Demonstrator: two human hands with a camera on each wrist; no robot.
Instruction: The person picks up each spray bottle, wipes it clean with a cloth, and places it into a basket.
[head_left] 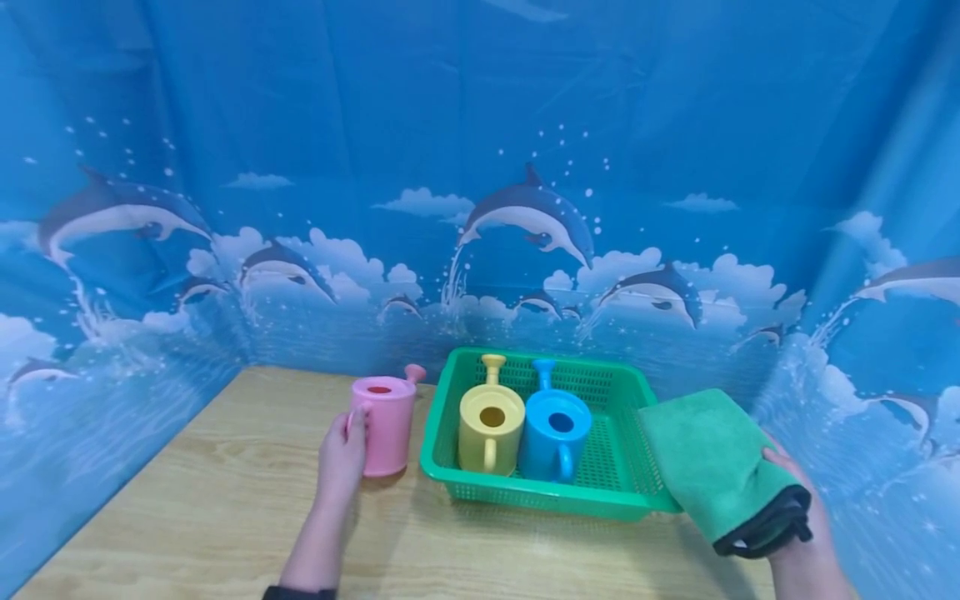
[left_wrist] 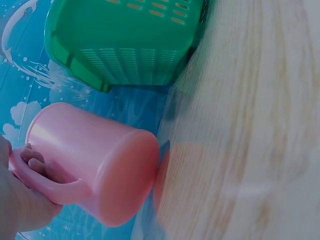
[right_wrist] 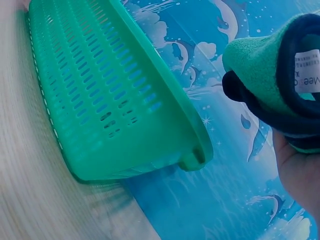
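Observation:
My left hand (head_left: 343,454) grips the handle of a pink watering can (head_left: 388,429), left of the basket. In the left wrist view the fingers curl through the handle of the pink can (left_wrist: 95,155), and its base looks slightly raised off the table. My right hand (head_left: 806,500) holds a folded green cloth (head_left: 712,467) with a dark edge, right of the basket. In the right wrist view a white label shows on the cloth (right_wrist: 255,65). A yellow watering can (head_left: 480,450) and a blue watering can (head_left: 543,454) stand side by side in the green basket (head_left: 555,500).
The wooden table (head_left: 202,500) lies under everything. A blue curtain (head_left: 360,150) printed with dolphins hangs behind and along both sides. Inside the basket, the perforated floor shows right of the blue can.

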